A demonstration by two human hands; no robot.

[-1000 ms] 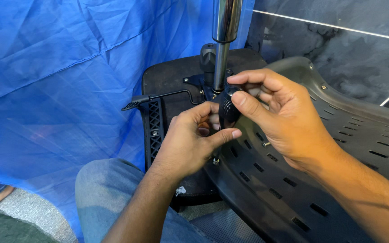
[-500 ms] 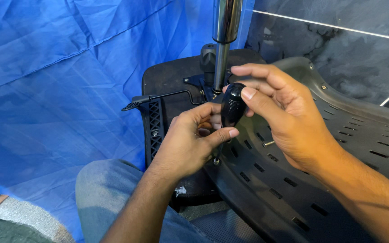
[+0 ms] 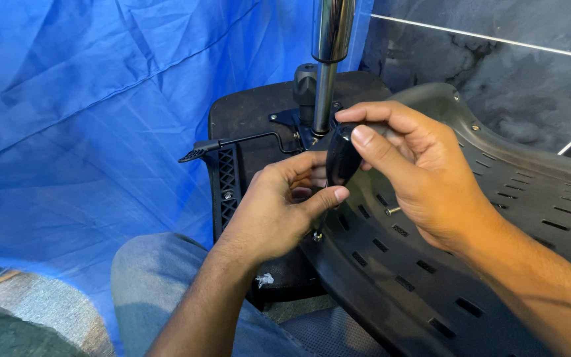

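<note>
A black handle (image 3: 342,157), likely of a screwdriver, is held upright between the two hands, just below the chrome post (image 3: 328,59). It is gripped by the right hand (image 3: 418,175), whose fingers (image 3: 391,120) are curled over its top and far side while the thumb is pressed against its near side, so the fingers are closed on it. The lower end of the handle is met by the left hand (image 3: 279,211), whose thumb lies under it; its fingers (image 3: 299,173) are bent inward toward the shaft, but whether they are clamped on it cannot be told. Directly beneath the fingers a screw (image 3: 316,236) is seen at the edge of the seat base (image 3: 252,119), where the slotted backrest (image 3: 497,198) joins it. To the left of the fingers a thin lever (image 3: 232,143) is extended from the mechanism under the post. Behind all this a blue tarp (image 3: 87,119) is hung, and a jeans-clad knee (image 3: 147,277) is seen below the left wrist.
</note>
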